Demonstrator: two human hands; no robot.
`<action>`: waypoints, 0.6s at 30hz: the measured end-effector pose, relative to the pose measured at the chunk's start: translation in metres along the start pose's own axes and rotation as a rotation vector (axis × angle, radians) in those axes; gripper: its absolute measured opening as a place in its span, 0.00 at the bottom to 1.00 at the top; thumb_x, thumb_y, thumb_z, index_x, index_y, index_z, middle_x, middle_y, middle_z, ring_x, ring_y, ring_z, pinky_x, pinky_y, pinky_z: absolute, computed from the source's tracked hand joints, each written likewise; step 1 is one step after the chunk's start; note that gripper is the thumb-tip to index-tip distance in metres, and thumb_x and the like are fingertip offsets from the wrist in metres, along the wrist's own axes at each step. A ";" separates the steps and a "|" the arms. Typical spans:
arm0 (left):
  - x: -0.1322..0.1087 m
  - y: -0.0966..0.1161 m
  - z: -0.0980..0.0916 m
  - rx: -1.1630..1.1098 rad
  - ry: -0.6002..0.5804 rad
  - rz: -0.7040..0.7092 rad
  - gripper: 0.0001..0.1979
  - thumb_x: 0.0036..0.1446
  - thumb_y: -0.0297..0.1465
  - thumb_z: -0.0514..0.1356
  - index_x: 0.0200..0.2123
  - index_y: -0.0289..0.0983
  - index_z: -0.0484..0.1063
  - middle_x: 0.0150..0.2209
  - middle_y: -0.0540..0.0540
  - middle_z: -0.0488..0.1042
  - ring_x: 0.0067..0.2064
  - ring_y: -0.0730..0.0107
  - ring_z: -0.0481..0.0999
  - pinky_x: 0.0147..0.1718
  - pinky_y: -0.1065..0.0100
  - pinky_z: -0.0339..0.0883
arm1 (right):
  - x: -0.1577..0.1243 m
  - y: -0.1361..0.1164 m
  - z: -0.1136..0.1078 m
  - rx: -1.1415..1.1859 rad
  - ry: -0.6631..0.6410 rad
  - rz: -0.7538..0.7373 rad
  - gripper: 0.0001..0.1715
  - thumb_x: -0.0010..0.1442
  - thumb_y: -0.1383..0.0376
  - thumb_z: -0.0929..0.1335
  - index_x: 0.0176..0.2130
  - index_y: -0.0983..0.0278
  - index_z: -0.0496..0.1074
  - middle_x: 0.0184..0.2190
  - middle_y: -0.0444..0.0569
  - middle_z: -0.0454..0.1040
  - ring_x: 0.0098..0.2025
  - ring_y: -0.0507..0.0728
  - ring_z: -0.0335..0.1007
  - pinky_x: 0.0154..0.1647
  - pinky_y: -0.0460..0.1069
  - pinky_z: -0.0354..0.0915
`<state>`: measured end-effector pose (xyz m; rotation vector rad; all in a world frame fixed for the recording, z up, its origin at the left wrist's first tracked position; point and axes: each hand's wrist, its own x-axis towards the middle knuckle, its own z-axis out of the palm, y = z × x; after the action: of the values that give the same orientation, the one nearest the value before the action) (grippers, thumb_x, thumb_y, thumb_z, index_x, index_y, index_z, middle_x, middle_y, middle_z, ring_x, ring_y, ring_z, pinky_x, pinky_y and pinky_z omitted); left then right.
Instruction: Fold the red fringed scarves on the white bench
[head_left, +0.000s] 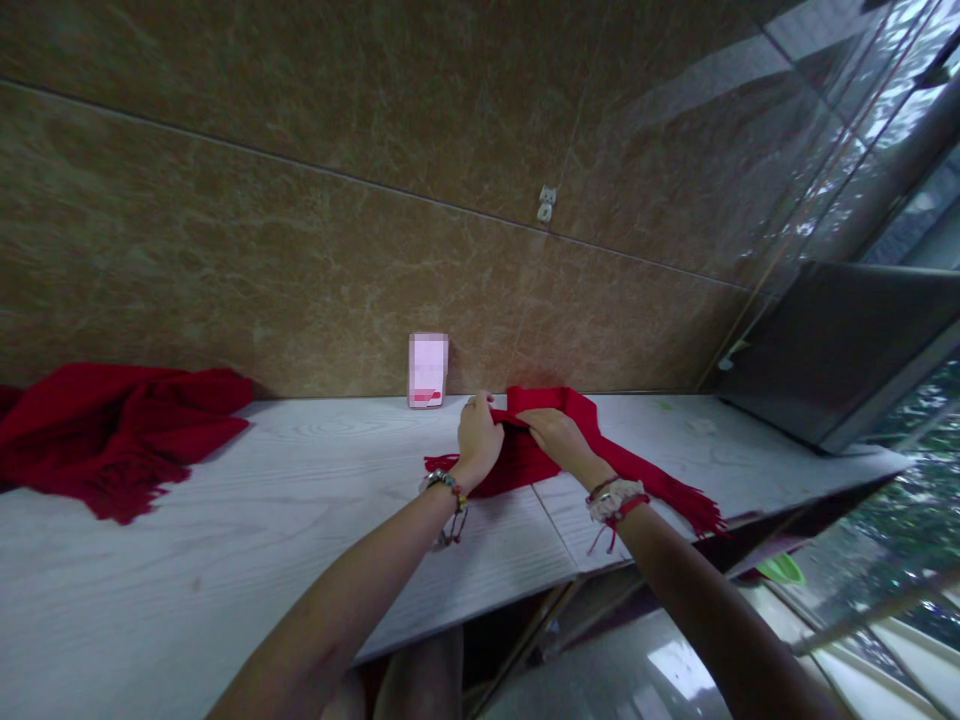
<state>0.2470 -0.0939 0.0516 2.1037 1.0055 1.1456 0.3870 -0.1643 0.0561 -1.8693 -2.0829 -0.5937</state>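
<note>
A red fringed scarf lies partly folded on the white wood-grain counter, one fringed end trailing right toward the front edge. My left hand grips the scarf's upper left part, thumb and fingers pinched on the cloth. Close beside it, my right hand is closed on the same raised fold, its fingertips partly hidden by fabric. Both wrists wear bracelets. Behind my left hand, a phone with a lit pinkish screen leans upright against the wall.
Another bunched red fringed cloth lies at the counter's left. A brown marbled tile wall rises behind, with a small white hook on it. A dark, box-like panel stands at the right end. Below the right edge is a green basin.
</note>
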 end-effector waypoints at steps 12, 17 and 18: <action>-0.014 -0.036 -0.011 0.136 -0.425 0.351 0.35 0.40 0.17 0.52 0.55 0.34 0.56 0.57 0.39 0.56 0.58 0.61 0.55 0.57 0.59 0.49 | -0.010 0.020 0.012 -0.067 -0.055 -0.099 0.27 0.51 0.81 0.57 0.46 0.66 0.70 0.48 0.53 0.71 0.52 0.57 0.64 0.52 0.55 0.60; -0.017 -0.026 -0.017 0.356 -0.501 0.401 0.26 0.49 0.23 0.51 0.54 0.32 0.60 0.60 0.34 0.52 0.62 0.52 0.46 0.57 0.50 0.45 | -0.017 0.037 0.008 -0.133 -0.006 -0.025 0.26 0.53 0.78 0.58 0.47 0.63 0.70 0.51 0.52 0.68 0.57 0.58 0.57 0.54 0.58 0.57; -0.018 -0.026 -0.017 0.376 -0.512 0.416 0.24 0.50 0.23 0.50 0.54 0.32 0.61 0.60 0.35 0.53 0.62 0.52 0.46 0.56 0.49 0.44 | -0.021 0.039 0.009 -0.130 -0.016 -0.016 0.26 0.53 0.78 0.57 0.47 0.63 0.69 0.51 0.51 0.68 0.57 0.58 0.57 0.54 0.58 0.57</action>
<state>0.2166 -0.0918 0.0328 2.8032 0.5825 0.5446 0.4284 -0.1754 0.0423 -1.9344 -2.1176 -0.7369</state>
